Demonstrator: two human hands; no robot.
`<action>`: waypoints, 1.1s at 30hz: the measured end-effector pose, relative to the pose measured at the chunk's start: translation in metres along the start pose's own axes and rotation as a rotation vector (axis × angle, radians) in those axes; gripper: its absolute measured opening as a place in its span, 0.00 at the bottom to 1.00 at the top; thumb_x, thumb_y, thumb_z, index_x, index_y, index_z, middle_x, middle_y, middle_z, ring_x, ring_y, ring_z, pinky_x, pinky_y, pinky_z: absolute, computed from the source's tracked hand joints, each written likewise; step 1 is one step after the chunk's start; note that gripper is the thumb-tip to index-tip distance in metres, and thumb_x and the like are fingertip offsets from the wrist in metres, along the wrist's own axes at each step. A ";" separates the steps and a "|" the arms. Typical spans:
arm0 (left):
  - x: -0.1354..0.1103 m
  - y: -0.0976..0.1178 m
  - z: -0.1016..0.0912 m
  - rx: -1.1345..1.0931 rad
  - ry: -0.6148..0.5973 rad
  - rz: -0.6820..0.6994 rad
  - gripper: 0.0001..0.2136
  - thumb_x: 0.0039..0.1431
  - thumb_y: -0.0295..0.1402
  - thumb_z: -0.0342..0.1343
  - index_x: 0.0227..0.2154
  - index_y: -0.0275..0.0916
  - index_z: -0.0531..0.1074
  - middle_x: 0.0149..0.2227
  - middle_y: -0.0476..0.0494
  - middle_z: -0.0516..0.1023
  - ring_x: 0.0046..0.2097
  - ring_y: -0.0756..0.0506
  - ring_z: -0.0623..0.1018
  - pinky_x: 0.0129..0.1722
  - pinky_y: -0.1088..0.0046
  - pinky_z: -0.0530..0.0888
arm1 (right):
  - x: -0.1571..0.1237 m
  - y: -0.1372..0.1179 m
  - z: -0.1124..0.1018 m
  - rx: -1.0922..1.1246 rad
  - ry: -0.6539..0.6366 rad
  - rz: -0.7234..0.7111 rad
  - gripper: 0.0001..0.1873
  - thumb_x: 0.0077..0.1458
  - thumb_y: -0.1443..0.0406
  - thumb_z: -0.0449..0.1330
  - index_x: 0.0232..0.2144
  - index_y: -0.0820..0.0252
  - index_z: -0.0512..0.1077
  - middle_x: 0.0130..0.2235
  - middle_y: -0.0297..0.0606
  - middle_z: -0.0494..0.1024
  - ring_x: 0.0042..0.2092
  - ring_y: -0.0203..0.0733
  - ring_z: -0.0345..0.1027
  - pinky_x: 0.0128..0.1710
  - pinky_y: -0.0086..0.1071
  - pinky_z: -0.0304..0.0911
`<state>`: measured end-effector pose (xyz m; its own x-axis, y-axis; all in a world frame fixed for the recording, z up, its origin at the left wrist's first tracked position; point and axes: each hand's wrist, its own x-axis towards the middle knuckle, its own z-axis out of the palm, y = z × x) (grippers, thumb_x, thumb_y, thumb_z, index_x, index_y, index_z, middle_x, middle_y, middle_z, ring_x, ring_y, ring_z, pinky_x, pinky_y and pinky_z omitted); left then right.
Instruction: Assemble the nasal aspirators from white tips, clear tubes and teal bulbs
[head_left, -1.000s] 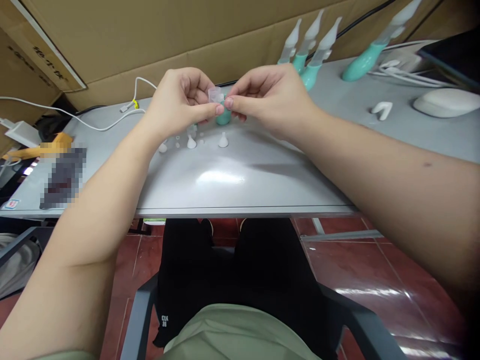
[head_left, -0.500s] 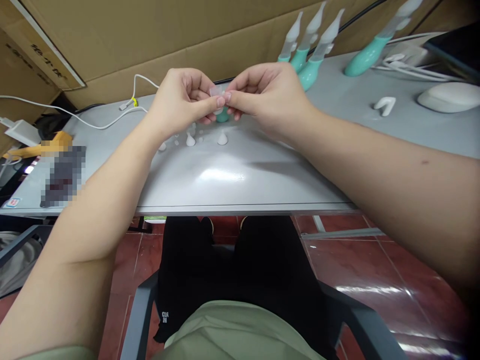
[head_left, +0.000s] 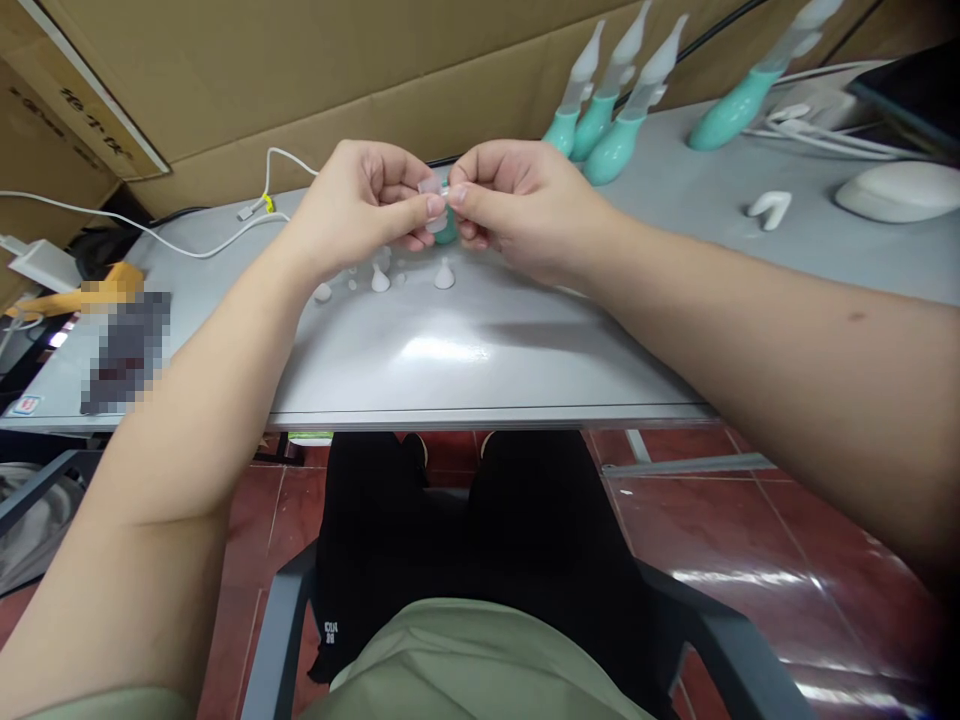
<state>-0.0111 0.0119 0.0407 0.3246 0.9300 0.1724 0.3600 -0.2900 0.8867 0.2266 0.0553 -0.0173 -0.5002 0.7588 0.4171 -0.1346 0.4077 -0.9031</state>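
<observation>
My left hand [head_left: 375, 200] is closed, its thumb and fingers pinching a short clear plastic tube [head_left: 430, 186]. My right hand [head_left: 517, 195] is closed too, thumb and forefinger pressed on a small whitish piece [head_left: 446, 192] at the side of that tube. Fingers hide most of this piece, and whether it is joined to the tube I cannot tell. Behind the fingertips shows part of a teal bulb [head_left: 445, 232]. On the table just below my hands stand small white cone tips [head_left: 444, 275], among several tiny clear pieces [head_left: 352, 284].
Several nasal aspirators with teal bulbs [head_left: 613, 152] stand at the back right. Farther right are a white earphone [head_left: 770, 209] and a white mouse [head_left: 896, 193]. A white cable [head_left: 217, 250] crosses the grey table [head_left: 450, 385] at left. Cardboard [head_left: 337, 80] walls the back.
My right hand has shifted slightly, baring a little more of the small whitish piece between the fingertips. The left hand keeps its pinch on the clear tube.
</observation>
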 end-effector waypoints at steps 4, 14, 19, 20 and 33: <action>-0.003 0.002 0.002 -0.053 0.011 0.032 0.07 0.69 0.33 0.85 0.41 0.45 0.93 0.42 0.43 0.95 0.52 0.31 0.97 0.62 0.50 0.94 | -0.001 -0.004 0.004 -0.015 0.049 0.032 0.32 0.65 0.41 0.89 0.33 0.46 0.75 0.34 0.35 0.70 0.36 0.49 0.58 0.37 0.42 0.56; 0.006 0.002 0.001 -0.057 0.028 -0.014 0.12 0.58 0.39 0.89 0.37 0.50 0.91 0.45 0.43 0.98 0.57 0.26 0.97 0.65 0.45 0.94 | -0.004 -0.012 0.005 -0.249 0.235 -0.083 0.20 0.65 0.57 0.88 0.31 0.44 0.81 0.36 0.39 0.73 0.40 0.52 0.60 0.46 0.47 0.63; -0.001 0.002 0.005 -0.107 0.018 0.018 0.10 0.62 0.32 0.87 0.40 0.45 0.91 0.41 0.45 0.96 0.52 0.32 0.96 0.64 0.47 0.92 | -0.003 -0.010 0.004 -0.168 0.142 -0.071 0.22 0.69 0.59 0.88 0.34 0.47 0.79 0.38 0.38 0.73 0.42 0.51 0.60 0.46 0.43 0.61; -0.003 0.002 0.006 -0.108 0.022 0.022 0.11 0.61 0.33 0.87 0.40 0.45 0.91 0.41 0.46 0.96 0.51 0.32 0.95 0.64 0.47 0.92 | -0.001 -0.010 0.003 -0.168 0.127 -0.067 0.21 0.70 0.60 0.88 0.34 0.48 0.79 0.38 0.37 0.73 0.42 0.51 0.60 0.46 0.43 0.61; -0.008 0.010 0.006 -0.036 0.005 -0.012 0.09 0.61 0.40 0.86 0.39 0.51 0.92 0.45 0.43 0.97 0.58 0.26 0.97 0.68 0.43 0.92 | 0.001 -0.007 0.000 -0.161 0.078 0.047 0.20 0.82 0.70 0.77 0.38 0.47 0.75 0.29 0.28 0.64 0.35 0.47 0.52 0.41 0.39 0.56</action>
<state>-0.0052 0.0006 0.0457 0.3156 0.9347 0.1638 0.3324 -0.2705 0.9035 0.2273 0.0531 -0.0105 -0.4338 0.8138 0.3868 0.0294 0.4418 -0.8966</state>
